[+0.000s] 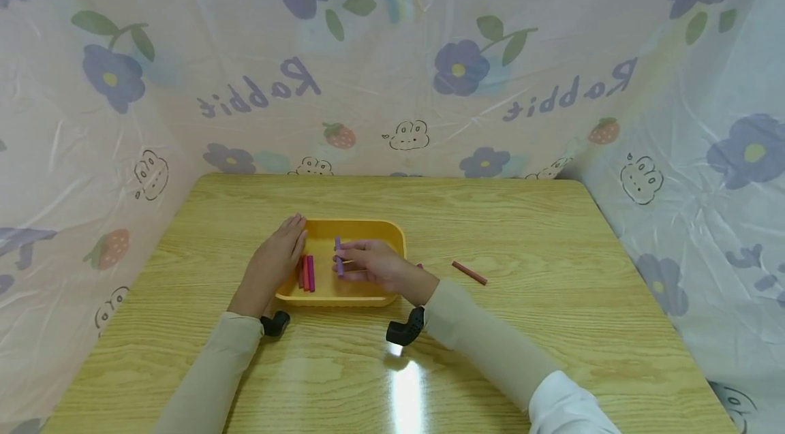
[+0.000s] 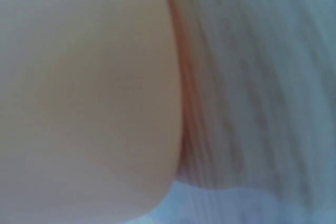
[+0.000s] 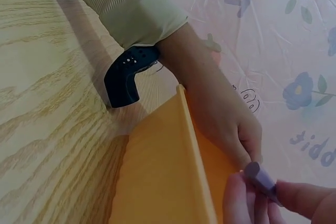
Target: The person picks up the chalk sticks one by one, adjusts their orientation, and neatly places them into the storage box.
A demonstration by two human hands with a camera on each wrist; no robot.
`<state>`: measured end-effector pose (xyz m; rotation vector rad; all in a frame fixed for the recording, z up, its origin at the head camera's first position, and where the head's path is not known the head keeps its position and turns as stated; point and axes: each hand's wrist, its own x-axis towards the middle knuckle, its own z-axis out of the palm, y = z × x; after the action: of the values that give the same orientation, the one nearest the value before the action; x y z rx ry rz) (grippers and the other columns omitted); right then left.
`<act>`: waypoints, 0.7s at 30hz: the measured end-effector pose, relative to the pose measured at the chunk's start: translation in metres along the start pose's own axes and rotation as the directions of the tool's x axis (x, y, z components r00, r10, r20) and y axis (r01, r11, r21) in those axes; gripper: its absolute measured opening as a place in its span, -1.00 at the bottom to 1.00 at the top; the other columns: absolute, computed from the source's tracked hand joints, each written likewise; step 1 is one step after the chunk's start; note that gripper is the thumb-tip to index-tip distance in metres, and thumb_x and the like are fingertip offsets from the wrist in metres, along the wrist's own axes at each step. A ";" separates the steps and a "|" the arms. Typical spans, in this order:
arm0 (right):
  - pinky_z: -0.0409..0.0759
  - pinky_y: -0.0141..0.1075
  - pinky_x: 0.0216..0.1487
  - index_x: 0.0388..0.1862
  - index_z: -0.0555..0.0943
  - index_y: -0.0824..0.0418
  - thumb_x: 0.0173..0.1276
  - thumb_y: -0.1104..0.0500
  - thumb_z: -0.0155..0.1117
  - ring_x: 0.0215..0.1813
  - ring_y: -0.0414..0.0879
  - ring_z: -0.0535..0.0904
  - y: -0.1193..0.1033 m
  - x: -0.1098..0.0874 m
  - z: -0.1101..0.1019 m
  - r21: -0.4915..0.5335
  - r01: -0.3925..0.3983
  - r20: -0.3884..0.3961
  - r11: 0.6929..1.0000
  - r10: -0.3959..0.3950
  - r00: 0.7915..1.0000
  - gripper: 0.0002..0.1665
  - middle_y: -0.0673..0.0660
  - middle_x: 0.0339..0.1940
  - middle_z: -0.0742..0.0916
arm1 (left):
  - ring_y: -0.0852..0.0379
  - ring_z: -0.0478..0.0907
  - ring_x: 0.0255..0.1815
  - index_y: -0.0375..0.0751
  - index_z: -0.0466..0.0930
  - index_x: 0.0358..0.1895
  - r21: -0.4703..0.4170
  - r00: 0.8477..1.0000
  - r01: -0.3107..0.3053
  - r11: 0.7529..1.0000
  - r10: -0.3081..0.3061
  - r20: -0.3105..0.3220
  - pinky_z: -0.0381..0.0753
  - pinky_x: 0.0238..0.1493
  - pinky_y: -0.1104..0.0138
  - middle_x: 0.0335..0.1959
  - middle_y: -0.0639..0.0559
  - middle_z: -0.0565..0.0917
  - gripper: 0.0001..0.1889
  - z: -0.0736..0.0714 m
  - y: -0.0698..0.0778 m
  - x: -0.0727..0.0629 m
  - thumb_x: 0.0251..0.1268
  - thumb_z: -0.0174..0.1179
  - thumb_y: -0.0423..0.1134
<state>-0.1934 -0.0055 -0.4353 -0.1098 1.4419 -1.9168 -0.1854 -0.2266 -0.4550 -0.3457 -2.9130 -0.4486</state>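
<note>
A yellow tray point(image 1: 392, 236) stands on the table. My right hand point(image 1: 374, 262) reaches over its right side and pinches a purple crayon point(image 1: 339, 265) between thumb and fingers, close above the tray floor. In the right wrist view, the fingertips point(image 3: 304, 196) press on the crayon point(image 3: 260, 177) just past the tray's wall point(image 3: 157, 166). My left hand point(image 1: 276, 258) rests along the tray's left rim, fingers straight and together. Beside it inside the tray lie a magenta-purple crayon point(image 1: 311, 274), a red crayon point(image 1: 306, 274) and a darker crayon point(image 1: 300, 276), side by side.
A brown-red crayon point(image 1: 469, 273) lies on the wooden table point(image 1: 540, 338) right of the tray. Another crayon's reddish end point(image 1: 420, 266) shows past my right wrist. Printed sheets point(image 1: 380, 93) hang behind and at both sides. The left wrist view is blurred.
</note>
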 end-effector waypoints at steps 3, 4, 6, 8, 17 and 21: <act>0.61 -0.18 -0.06 0.22 0.35 0.53 0.39 0.27 0.11 -0.05 0.08 0.64 0.002 0.005 0.002 0.008 -0.012 -0.012 1.000 0.013 1.000 -0.50 0.46 0.17 0.49 | -0.11 0.12 0.39 -0.38 0.22 0.35 -0.009 1.000 -0.003 1.000 0.003 -0.005 0.16 0.33 0.01 0.37 -0.22 0.23 -0.50 0.001 -0.001 0.000 0.48 -0.11 -0.16; 0.62 -0.19 -0.06 0.22 0.35 0.53 0.39 0.27 0.11 -0.06 0.07 0.64 0.002 0.006 0.003 0.005 -0.017 -0.018 1.000 0.017 1.000 -0.50 0.46 0.16 0.49 | -0.11 0.12 0.39 -0.38 0.23 0.35 -0.012 1.000 -0.004 1.000 0.004 -0.008 0.17 0.33 0.02 0.36 -0.22 0.24 -0.50 0.001 -0.002 0.000 0.48 -0.11 -0.16; 0.62 -0.19 -0.08 0.22 0.36 0.51 0.39 0.26 0.11 -0.08 0.05 0.65 0.003 0.009 0.005 -0.011 -0.022 -0.025 1.000 0.022 0.999 -0.50 0.44 0.15 0.51 | -0.11 0.13 0.39 -0.38 0.23 0.35 -0.017 1.000 -0.010 1.000 0.010 -0.008 0.17 0.33 0.01 0.36 -0.23 0.24 -0.51 0.001 -0.003 0.000 0.49 -0.12 -0.16; 0.63 -0.19 -0.09 0.21 0.38 0.51 0.39 0.26 0.11 -0.08 0.06 0.65 0.004 0.012 0.007 -0.026 -0.022 -0.031 0.999 0.022 0.999 -0.51 0.43 0.13 0.53 | -0.12 0.12 0.39 -0.38 0.23 0.34 -0.022 1.000 -0.013 1.000 0.013 -0.008 0.17 0.32 0.00 0.36 -0.23 0.24 -0.51 -0.001 -0.002 0.000 0.49 -0.13 -0.15; 0.65 -0.21 -0.16 0.13 0.46 0.47 0.39 0.24 0.11 -0.10 0.09 0.65 0.011 0.028 0.015 -0.100 -0.046 -0.068 0.994 0.039 0.997 -0.59 0.39 0.00 0.62 | -0.13 0.10 0.40 -0.36 0.21 0.36 -0.044 1.000 0.002 0.999 -0.002 0.003 0.16 0.33 0.00 0.38 -0.21 0.21 -0.50 -0.003 -0.001 0.000 0.49 -0.14 -0.14; 0.66 -0.21 -0.18 0.07 0.49 0.46 0.39 0.25 0.11 -0.11 0.10 0.66 0.015 0.032 0.017 -0.106 -0.065 -0.099 0.992 0.055 0.994 -0.64 0.36 -0.07 0.66 | -0.11 0.09 0.40 -0.33 0.21 0.37 -0.045 1.000 0.015 0.999 -0.015 0.007 0.16 0.33 0.01 0.39 -0.18 0.20 -0.49 -0.001 0.000 -0.001 0.50 -0.16 -0.12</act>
<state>-0.2015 -0.0400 -0.4534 -0.0249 1.5966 -1.8160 -0.1844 -0.2274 -0.4540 -0.3320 -2.9174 -0.5167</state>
